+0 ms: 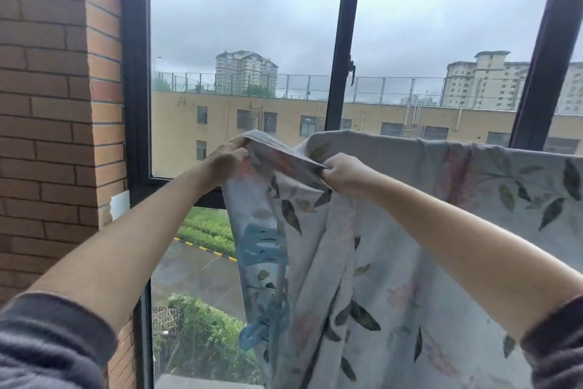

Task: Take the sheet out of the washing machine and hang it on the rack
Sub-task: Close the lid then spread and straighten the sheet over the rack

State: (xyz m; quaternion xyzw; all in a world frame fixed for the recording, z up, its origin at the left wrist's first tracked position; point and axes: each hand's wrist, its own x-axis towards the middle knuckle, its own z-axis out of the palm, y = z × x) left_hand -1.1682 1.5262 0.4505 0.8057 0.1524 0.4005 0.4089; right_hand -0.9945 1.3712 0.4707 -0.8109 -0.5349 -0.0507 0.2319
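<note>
Head view, both arms raised: where is the sheet?
— The sheet (394,246) hangs in front of me against the window (135,73), leaf print facing me. Its top edge runs off to the right border of the view. What carries it is hidden under the cloth.

And your grips?
— My left grip (225,161) pinches the turned-over corner at the top left, thumb and fingers pressed on the hem. My right grip (342,172) is curled tight round a bunch of the same edge, just beside the left.

Room to move?
— The sheet's left edge falls free, well apart from the brick wall (47,105), with glass showing between them. A blue shape (263,243) shows through the cloth near that edge, but I cannot tell what it is.
</note>
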